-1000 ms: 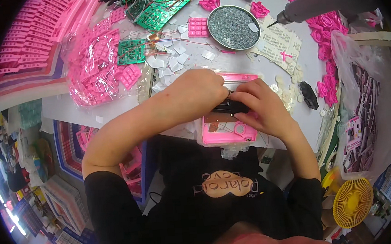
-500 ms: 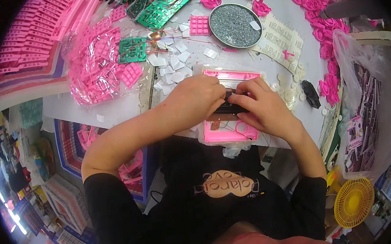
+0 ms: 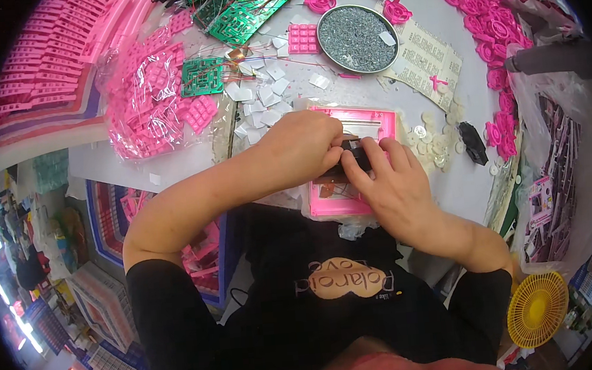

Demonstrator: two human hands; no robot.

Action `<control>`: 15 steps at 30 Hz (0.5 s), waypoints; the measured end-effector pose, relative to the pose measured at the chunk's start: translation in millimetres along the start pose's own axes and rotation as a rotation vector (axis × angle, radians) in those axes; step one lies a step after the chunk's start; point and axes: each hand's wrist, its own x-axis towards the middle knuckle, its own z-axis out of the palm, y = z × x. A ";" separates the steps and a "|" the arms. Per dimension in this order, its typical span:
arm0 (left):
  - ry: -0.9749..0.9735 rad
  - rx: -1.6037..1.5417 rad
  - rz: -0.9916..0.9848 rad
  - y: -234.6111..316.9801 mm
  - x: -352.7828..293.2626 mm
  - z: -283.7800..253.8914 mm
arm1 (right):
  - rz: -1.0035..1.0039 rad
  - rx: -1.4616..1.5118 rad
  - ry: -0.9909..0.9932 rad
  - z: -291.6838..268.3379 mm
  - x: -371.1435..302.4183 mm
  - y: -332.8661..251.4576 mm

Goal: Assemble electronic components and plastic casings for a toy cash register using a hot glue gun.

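Observation:
A pink plastic casing [image 3: 390, 123] lies in front of me on a clear plastic bag, with a silvery strip across its far part. Over its middle is a small black box-shaped part [image 3: 356, 155]. The fingers of my left hand [image 3: 303, 141] are curled and pinch at its left side. From the right, my right hand [image 3: 397, 187] grips the same part between thumb and fingers. Both hands hide much of the casing, including what sits under the black part. Thin wires show in the casing's near section.
Beyond the casing stands a round tray [image 3: 321, 44] of small screws, beside a pink keypad [image 3: 302, 38]. White paper squares [image 3: 255, 108], a green circuit board [image 3: 202, 77] and bagged pink parts [image 3: 144, 106] lie left. White discs [image 3: 431, 139] and a black piece [image 3: 471, 143] lie right.
My right hand has shifted slightly toward me and right, its elbow swinging outward, uncovering more of the casing's far right edge. My left hand has barely moved.

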 end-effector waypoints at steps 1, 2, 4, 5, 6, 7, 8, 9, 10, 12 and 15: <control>0.004 0.011 0.010 0.0 -0.4 0.0 | -0.002 0.023 -0.013 -0.9 -0.7 0.6; -0.011 0.003 -0.008 0.3 0.8 -1.0 | -0.004 0.046 -0.026 -1.9 -1.3 1.7; -0.043 -0.018 -0.039 0.7 4.5 -2.2 | 0.006 0.158 -0.086 -4.3 -0.4 8.8; -0.015 -0.006 -0.009 0.9 4.0 -1.0 | 0.012 0.214 -0.116 -5.9 -0.1 11.5; 0.013 0.007 0.022 0.7 3.0 1.2 | 0.016 0.240 -0.100 -7.3 -0.7 12.1; 0.039 0.018 0.054 0.4 3.2 2.4 | 0.022 0.265 -0.084 -8.8 -1.4 12.4; -0.054 0.028 0.051 -0.9 7.5 -1.3 | 0.028 0.291 -0.069 -11.2 -1.8 13.5; -0.144 0.041 0.035 -4.6 14.7 -8.4 | 0.027 0.346 -0.040 -19.5 0.4 20.6; -0.226 0.050 0.020 -9.7 21.8 -16.0 | 0.021 0.398 -0.016 -31.2 3.1 30.8; 0.035 0.064 0.073 -32.4 54.3 -30.5 | 0.006 0.423 0.531 -39.3 -2.8 69.6; 0.382 0.438 0.059 -63.2 119.5 -25.1 | 0.057 0.641 1.287 -40.1 49.6 118.1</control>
